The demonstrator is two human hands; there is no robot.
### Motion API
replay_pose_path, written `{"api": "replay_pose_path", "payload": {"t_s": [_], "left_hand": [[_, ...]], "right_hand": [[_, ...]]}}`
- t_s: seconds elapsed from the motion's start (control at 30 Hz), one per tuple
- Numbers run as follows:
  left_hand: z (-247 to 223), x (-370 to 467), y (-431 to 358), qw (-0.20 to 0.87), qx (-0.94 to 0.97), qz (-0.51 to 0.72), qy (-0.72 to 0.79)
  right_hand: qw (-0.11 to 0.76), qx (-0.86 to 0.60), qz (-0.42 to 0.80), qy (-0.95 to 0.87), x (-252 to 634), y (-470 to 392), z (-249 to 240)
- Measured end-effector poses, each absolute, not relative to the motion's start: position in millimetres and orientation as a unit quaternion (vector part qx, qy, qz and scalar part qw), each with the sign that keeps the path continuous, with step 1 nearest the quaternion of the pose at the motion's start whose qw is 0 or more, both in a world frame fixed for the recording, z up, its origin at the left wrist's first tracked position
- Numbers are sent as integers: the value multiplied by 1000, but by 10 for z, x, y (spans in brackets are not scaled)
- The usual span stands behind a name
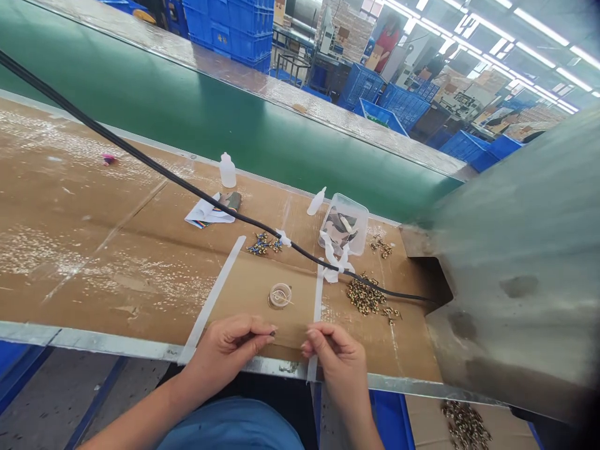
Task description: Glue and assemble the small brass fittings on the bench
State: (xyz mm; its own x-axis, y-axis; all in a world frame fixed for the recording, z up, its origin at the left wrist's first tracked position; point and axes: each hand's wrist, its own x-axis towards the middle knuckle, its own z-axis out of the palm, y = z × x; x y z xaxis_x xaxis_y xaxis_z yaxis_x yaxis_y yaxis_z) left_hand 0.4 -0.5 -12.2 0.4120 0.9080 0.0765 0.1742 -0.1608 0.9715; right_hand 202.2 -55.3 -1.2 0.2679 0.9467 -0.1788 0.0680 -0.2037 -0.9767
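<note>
My left hand (229, 347) pinches a small dark part (272, 334) between thumb and forefinger, over the front edge of the bench. Close by, my right hand (335, 353) has its thumb and fingers pressed together; anything in them is too small to make out. The two hands are a short gap apart. Just beyond them a small round clear cup (280, 295) stands on a taped brown sheet (248, 281), with a thin pale stick in it. To the right lies a heap of small brass-and-dark parts (364, 295). Several blue-and-brass parts (263, 244) lie behind the cup.
Black cables (187, 186) run slantwise across the bench, tied with white strips. Behind stand a clear plastic bin (360, 215), a white bottle (227, 171) and a small tipped bottle (317, 201). A metal housing (515, 275) rises on the right. A green conveyor belt (187, 106) runs behind.
</note>
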Motion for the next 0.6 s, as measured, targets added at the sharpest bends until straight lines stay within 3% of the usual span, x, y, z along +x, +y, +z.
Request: {"api": "replay_pose_path", "payload": {"t_s": [0.17, 0.6], "left_hand": [[-89, -4, -6, 506, 680, 357, 393], [-57, -6, -4, 540, 671, 351, 366]], "right_hand": [[502, -560, 591, -293, 1712, -544, 65], [511, -527, 643, -217, 1639, -570, -25]]}}
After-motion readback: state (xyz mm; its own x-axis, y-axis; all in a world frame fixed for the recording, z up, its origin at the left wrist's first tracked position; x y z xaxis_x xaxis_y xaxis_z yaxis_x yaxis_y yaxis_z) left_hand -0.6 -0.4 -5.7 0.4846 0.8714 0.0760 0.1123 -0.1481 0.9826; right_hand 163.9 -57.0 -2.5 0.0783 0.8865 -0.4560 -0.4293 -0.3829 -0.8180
